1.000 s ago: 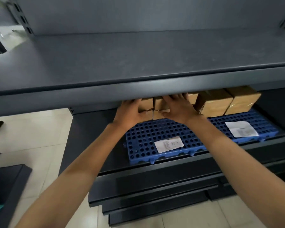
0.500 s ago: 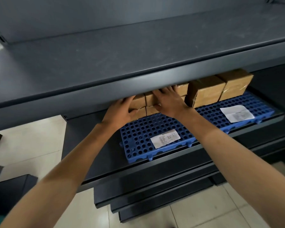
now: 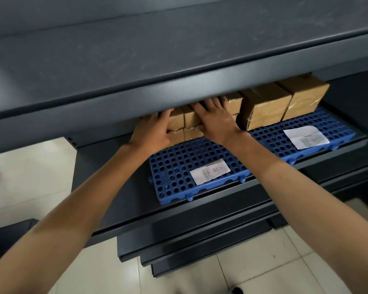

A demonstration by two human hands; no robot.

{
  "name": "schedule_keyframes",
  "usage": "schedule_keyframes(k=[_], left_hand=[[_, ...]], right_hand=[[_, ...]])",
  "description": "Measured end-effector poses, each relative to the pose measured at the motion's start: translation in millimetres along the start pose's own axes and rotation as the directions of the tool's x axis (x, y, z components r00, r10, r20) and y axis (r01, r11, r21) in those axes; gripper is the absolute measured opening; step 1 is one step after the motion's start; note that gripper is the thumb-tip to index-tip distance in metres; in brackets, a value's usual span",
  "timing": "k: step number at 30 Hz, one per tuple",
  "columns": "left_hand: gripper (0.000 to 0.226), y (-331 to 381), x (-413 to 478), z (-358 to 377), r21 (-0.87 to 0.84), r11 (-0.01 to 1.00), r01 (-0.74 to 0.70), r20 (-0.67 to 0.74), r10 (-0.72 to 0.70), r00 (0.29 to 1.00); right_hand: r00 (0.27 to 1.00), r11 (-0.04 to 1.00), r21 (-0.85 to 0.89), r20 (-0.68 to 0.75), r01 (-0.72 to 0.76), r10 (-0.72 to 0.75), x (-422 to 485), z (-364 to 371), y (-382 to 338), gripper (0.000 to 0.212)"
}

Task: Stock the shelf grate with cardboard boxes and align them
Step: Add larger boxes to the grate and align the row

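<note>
At the back of the blue grate [image 3: 200,164], the left hand [image 3: 152,134] and right hand [image 3: 216,122] are pressing flat and open on small boxes [image 3: 190,119], and should be pushing evenly.

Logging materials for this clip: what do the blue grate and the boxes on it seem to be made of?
Blue grate: looks like moulded plastic, uniform semi-matte blue with regular round holes. Boxes: brown cardboard, apparently sealed with clear tape or film, judging by glossy wrinkled patches.
</note>
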State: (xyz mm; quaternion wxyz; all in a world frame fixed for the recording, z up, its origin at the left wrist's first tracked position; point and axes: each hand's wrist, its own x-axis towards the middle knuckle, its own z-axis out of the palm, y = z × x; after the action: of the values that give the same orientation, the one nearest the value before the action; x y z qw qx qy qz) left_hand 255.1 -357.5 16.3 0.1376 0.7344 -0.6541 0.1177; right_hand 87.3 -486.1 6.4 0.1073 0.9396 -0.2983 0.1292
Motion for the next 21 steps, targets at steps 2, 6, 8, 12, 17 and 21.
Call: schedule_keyframes(k=[2, 6, 8, 12, 17, 21], left_hand=[[0.074, 2, 0, -1, 0.047, 0.999, 0.003, 0.012, -0.003, 1.000], [0.068, 13, 2, -4, 0.174, 0.985, 0.012, 0.013, -0.015, 1.000], [0.063, 22, 4, -3, 0.222, 0.974, 0.056, 0.017, -0.061, 0.998], [0.067, 41, 9, 0, 0.237, 0.955, 0.180, -0.010, -0.183, 0.983], [0.073, 56, 12, 2, 0.236, 0.934, 0.270, -0.035, -0.269, 0.962], [0.071, 54, 13, 2, 0.209, 0.917, 0.340, -0.029, -0.341, 0.939]], right_hand=[[1.000, 1.000, 0.005, 0.001, 0.001, -0.001, 0, -1, 0, 0.084], [1.000, 1.000, 0.002, -0.019, 0.016, -0.016, -2, -2, 1, 0.082], [0.999, 0.999, 0.013, -0.035, 0.031, -0.031, -2, -1, 3, 0.080], [0.995, 0.995, 0.053, -0.054, 0.088, -0.085, -2, -3, 12, 0.082], [0.983, 0.977, 0.117, -0.064, 0.178, -0.172, 0, -5, 35, 0.089], [0.963, 0.954, 0.128, -0.033, 0.270, -0.268, -4, -4, 45, 0.103]])
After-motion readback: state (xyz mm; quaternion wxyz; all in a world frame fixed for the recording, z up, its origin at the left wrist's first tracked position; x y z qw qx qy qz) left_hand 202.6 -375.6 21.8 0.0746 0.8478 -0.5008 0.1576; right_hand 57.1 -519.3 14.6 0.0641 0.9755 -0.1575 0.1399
